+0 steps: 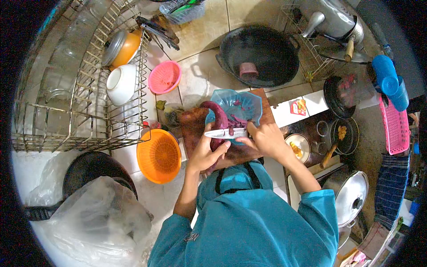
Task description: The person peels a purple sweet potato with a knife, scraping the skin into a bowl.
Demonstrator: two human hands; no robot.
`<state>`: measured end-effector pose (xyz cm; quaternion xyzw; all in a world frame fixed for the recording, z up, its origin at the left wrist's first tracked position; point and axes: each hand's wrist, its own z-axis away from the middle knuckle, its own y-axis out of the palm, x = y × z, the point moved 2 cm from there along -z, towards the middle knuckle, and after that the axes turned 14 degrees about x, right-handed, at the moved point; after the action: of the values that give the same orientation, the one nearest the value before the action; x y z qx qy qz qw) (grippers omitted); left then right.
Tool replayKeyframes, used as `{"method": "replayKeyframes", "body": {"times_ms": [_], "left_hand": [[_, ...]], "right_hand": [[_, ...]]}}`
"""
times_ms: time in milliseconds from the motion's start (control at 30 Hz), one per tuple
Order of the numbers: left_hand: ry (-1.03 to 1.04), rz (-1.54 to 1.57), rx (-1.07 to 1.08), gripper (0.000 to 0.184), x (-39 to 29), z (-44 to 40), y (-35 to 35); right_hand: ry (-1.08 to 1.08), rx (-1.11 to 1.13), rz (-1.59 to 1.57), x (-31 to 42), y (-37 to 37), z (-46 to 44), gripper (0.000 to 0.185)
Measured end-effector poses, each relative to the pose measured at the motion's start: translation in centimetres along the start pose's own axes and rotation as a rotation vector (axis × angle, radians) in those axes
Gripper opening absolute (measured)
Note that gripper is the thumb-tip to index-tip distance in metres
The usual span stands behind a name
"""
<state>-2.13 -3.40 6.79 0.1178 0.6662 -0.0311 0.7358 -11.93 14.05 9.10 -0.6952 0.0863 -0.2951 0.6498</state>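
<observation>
Purple root [218, 113] at the near-left side of the blue bowl [255, 107], gripped in the left hand [204, 155], fingers curled round it. Right hand [265, 139] closed on a knife [217, 134], blade crossing over the root, tip close to the left fingers; whether the edge bites, can't tell from where I stand. To do it well, I'd say: short light strokes, thumb clear of the edge, root over the bowl so purple bits [240, 121] drop in; the curve probably wants frequent turning.

Surface: brown board [192, 144], seemingly under the bowl, on pale tiles [204, 55]. Left of the bowl: orange colander [159, 155], nearer side; pink basket [164, 76], farther side; wire rack [143, 84] beyond both. Behind it: black wok [267, 46]. Right of it: dish [306, 154] with yellow food, then lidded pot [352, 198]. Cramped kitchen.
</observation>
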Motion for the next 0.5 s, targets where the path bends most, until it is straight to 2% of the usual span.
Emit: {"method": "replayKeyframes", "body": {"times_ms": [100,200,400,500], "left_hand": [[0.011,-0.019,0.042,0.05,-0.5,0.2,0.4],[-0.042,0.09,0.056,0.048,0.6,0.4,0.1],[-0.114,-0.009,0.004,0.062,0.9,0.5,0.0],[-0.141,-0.024,-0.06,0.047,0.8,0.6,0.4]], "right_hand": [[-0.012,-0.003,0.046,0.8,0.2,0.0,0.058],[-0.015,-0.02,0.074,1.2,0.1,-0.3,0.057],[-0.015,-0.007,0.098,1.1,0.1,-0.6,0.057],[-0.023,-0.012,0.099,0.9,0.2,-0.7,0.056]]}}
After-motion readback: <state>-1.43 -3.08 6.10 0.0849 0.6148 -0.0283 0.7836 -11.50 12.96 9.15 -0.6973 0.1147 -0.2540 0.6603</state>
